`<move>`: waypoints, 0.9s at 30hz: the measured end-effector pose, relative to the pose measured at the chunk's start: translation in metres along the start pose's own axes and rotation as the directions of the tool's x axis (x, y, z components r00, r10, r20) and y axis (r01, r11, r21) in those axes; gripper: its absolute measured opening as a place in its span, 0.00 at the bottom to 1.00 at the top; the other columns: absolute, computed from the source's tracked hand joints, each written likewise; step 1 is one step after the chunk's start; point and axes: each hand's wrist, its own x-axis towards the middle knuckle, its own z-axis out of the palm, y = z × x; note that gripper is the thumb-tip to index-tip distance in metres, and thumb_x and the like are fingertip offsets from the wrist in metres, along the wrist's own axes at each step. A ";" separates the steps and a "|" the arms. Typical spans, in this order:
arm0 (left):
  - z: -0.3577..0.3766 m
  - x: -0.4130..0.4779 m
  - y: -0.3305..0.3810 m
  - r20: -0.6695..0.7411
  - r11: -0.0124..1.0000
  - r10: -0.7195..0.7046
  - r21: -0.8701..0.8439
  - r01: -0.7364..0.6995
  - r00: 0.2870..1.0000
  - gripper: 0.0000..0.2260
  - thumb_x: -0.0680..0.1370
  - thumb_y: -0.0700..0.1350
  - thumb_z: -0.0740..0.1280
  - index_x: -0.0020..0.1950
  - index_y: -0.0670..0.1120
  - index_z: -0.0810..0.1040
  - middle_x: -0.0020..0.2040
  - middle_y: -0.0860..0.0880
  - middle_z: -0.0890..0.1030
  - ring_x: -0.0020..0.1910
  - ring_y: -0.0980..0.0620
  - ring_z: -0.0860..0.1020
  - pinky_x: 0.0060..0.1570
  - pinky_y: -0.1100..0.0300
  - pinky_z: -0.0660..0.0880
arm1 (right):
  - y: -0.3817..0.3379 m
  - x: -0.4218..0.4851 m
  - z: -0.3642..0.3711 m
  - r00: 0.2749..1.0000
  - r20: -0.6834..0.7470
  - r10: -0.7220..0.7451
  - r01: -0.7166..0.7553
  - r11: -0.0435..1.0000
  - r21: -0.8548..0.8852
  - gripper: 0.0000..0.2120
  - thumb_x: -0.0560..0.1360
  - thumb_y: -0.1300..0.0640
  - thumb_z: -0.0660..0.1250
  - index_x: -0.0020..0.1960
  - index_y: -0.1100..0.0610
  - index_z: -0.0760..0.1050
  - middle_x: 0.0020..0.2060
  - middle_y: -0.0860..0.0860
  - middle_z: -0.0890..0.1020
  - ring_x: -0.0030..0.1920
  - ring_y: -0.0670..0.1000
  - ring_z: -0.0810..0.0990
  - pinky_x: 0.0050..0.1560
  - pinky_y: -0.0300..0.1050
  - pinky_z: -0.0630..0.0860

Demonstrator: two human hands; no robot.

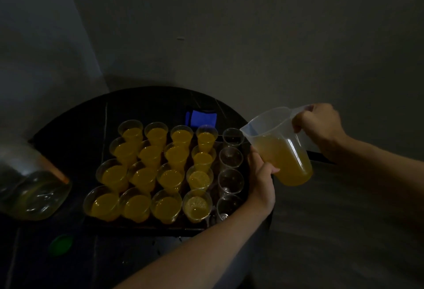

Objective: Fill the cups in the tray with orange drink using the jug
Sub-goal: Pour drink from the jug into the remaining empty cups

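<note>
A dark tray [160, 229] on a round black table holds several clear plastic cups. Most of them, such as the front cup [197, 206], hold orange drink. The rightmost column, for instance this clear cup [230, 179], is empty. My right hand [319, 125] grips the handle of a clear plastic jug [282, 146], about half full of orange drink and tilted with its spout toward the back right empty cup [232, 137]. No stream is visible. My left hand [261, 178] rests at the tray's right edge, fingers touching the jug's lower side.
A large clear bottle [32, 187] with a little liquid lies tilted at the left edge of the table. A green cap [60, 244] lies on the table at the front left. A blue cloth [202, 119] sits behind the tray. A grey wall stands close behind.
</note>
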 end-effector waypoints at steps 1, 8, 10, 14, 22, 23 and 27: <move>0.001 0.002 -0.002 -0.004 1.000 0.005 -0.009 -0.005 1.000 0.36 0.63 0.51 0.68 0.71 0.46 0.67 0.66 0.42 0.72 0.65 0.45 0.73 0.70 0.40 0.70 | -0.001 0.003 0.000 1.000 0.003 -0.006 0.006 1.000 -0.011 0.04 0.65 0.62 0.67 0.38 0.62 0.79 0.41 0.63 0.82 0.43 0.61 0.81 0.46 0.58 0.80; 0.005 0.011 -0.005 0.001 1.000 -0.010 -0.023 0.010 1.000 0.39 0.62 0.53 0.68 0.74 0.51 0.65 0.68 0.45 0.71 0.66 0.47 0.72 0.71 0.41 0.69 | -0.001 0.011 0.004 1.000 0.015 -0.011 0.012 0.999 -0.046 0.01 0.67 0.63 0.67 0.37 0.61 0.78 0.40 0.59 0.81 0.39 0.56 0.76 0.39 0.46 0.72; 0.005 0.012 -0.008 -0.011 0.999 -0.018 -0.028 0.018 1.000 0.40 0.62 0.53 0.68 0.74 0.52 0.66 0.68 0.46 0.71 0.66 0.47 0.72 0.71 0.41 0.69 | 0.001 0.012 0.007 1.000 0.022 -0.009 0.010 0.999 -0.048 0.02 0.67 0.63 0.67 0.38 0.61 0.78 0.41 0.61 0.82 0.40 0.58 0.78 0.41 0.49 0.75; 0.005 0.013 -0.014 -0.029 0.998 -0.040 -0.059 0.038 0.999 0.38 0.61 0.53 0.68 0.72 0.50 0.68 0.67 0.44 0.72 0.66 0.46 0.73 0.71 0.41 0.69 | 0.005 0.013 0.013 0.999 0.037 0.016 -0.014 0.998 -0.068 0.03 0.68 0.62 0.67 0.41 0.61 0.78 0.44 0.60 0.82 0.46 0.61 0.81 0.52 0.59 0.81; 0.007 0.015 -0.014 -0.022 0.992 -0.092 -0.091 0.089 0.996 0.40 0.60 0.53 0.68 0.74 0.53 0.67 0.69 0.45 0.72 0.67 0.46 0.72 0.72 0.40 0.67 | -0.002 0.014 0.016 0.998 0.056 0.031 -0.023 0.990 -0.136 0.05 0.67 0.60 0.67 0.41 0.59 0.80 0.44 0.55 0.81 0.45 0.56 0.80 0.50 0.59 0.82; 0.007 0.015 -0.014 -0.018 0.992 -0.090 -0.090 0.088 0.996 0.40 0.60 0.53 0.68 0.73 0.53 0.67 0.68 0.45 0.72 0.67 0.46 0.72 0.72 0.40 0.67 | -0.004 0.014 0.015 0.998 0.049 0.029 -0.022 0.989 -0.143 0.05 0.66 0.60 0.67 0.41 0.59 0.80 0.43 0.55 0.82 0.44 0.57 0.80 0.50 0.59 0.82; 0.005 0.016 -0.012 -0.007 0.992 -0.083 -0.091 0.082 0.997 0.40 0.61 0.53 0.68 0.74 0.55 0.66 0.69 0.45 0.71 0.68 0.45 0.72 0.71 0.39 0.67 | -0.008 0.016 0.016 0.998 0.043 0.038 -0.030 0.986 -0.162 0.04 0.68 0.60 0.67 0.41 0.60 0.79 0.42 0.56 0.81 0.43 0.57 0.79 0.47 0.54 0.80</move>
